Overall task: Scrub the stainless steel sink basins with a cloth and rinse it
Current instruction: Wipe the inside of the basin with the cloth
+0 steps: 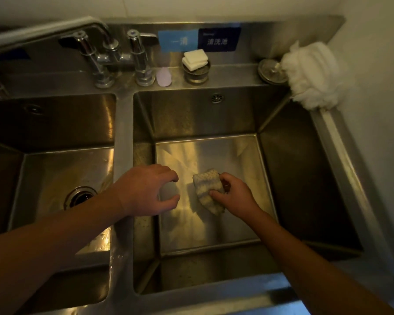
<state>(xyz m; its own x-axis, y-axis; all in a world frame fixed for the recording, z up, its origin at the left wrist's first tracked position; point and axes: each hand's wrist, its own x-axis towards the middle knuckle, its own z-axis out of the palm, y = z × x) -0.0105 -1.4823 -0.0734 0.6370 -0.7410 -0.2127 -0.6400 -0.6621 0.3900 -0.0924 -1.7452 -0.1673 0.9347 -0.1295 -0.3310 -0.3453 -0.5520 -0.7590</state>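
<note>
Over the right basin (214, 153) of a double steel sink, a person's right hand (233, 196) grips a wadded cloth (207, 189) above the basin floor. Whether the cloth touches the steel cannot be told. The left hand (146, 189) hovers just beside it near the divider, fingers loosely curled and holding nothing visible.

To scrub well, the cloth probably needs spreading flatter under the palm, then pressing down in overlapping strokes. Those strokes should run into the corners and up the speckled walls before moving to the left basin (55, 169). The free hand would serve better braced on the rim, or ready at the faucet (105, 53) for rinsing.

The cloth is pale and ribbed, bunched into a lump, with one end trailing toward the wrist.
</note>
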